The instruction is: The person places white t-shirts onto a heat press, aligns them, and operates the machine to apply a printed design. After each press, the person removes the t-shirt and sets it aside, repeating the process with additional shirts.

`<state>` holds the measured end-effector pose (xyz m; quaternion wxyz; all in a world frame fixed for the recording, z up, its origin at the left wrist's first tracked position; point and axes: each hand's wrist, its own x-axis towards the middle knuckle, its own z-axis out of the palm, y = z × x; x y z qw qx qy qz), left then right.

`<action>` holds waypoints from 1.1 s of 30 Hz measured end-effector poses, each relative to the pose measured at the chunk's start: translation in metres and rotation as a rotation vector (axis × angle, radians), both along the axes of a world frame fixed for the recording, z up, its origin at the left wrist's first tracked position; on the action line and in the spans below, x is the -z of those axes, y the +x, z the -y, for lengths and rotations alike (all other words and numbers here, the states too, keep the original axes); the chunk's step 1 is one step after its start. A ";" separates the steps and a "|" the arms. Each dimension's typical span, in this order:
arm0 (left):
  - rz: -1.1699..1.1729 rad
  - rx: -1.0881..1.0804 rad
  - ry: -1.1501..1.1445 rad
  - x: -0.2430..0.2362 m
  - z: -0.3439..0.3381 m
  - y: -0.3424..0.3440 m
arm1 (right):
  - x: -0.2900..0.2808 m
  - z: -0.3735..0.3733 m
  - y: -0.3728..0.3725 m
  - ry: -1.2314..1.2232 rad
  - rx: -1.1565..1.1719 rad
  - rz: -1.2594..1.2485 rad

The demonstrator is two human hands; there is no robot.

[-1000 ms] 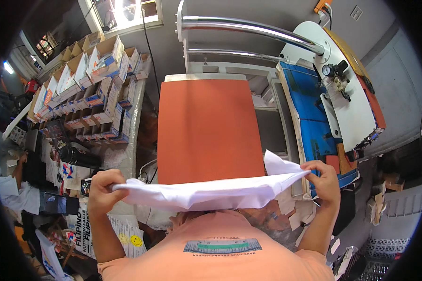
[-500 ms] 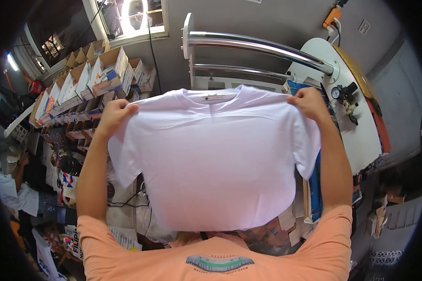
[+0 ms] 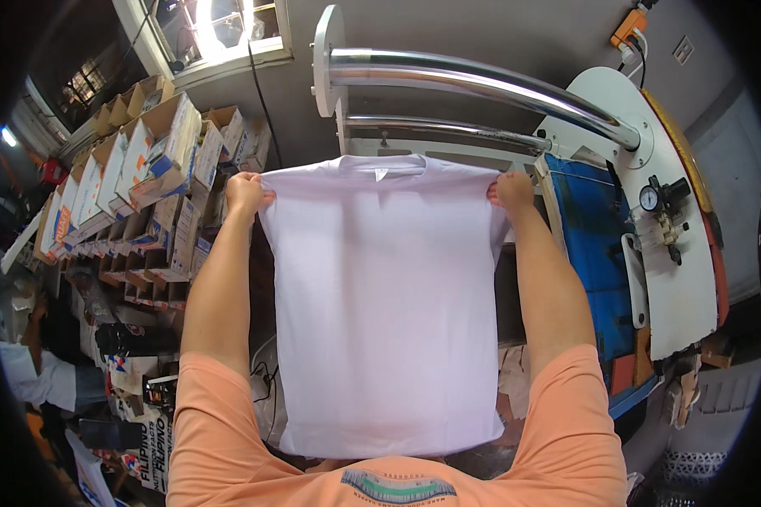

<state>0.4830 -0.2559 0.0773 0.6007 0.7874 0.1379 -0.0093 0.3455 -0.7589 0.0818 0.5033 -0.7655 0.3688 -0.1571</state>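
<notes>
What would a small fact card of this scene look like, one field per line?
Garment: white T-shirt, spread out, collar at the far end
Left hand: left hand, gripping the shirt near its left shoulder in the picture
Right hand: right hand, gripping the opposite shoulder area
Beyond the shirt: thick chrome bar
To the right: blue panel, round gauge
To the left: stacked cardboard boxes

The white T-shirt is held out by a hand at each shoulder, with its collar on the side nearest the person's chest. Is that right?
Not quite: the head view shows the collar at the far side, away from the chest. The white T-shirt is indeed held at its shoulders by the left hand and right hand.
</notes>
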 end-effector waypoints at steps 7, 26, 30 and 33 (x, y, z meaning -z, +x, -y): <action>0.430 0.296 0.037 0.048 0.011 -0.051 | 0.044 -0.055 -0.041 -0.542 -0.349 -0.027; -0.470 0.228 -0.491 0.056 -0.162 -0.419 | 0.052 -0.122 -0.456 0.697 0.039 0.068; -0.514 0.178 -0.588 0.055 -0.157 -0.432 | 0.068 -0.126 -0.464 0.732 0.075 0.112; -0.450 0.163 -0.595 0.064 -0.162 -0.435 | 0.052 -0.128 -0.461 0.825 0.052 0.115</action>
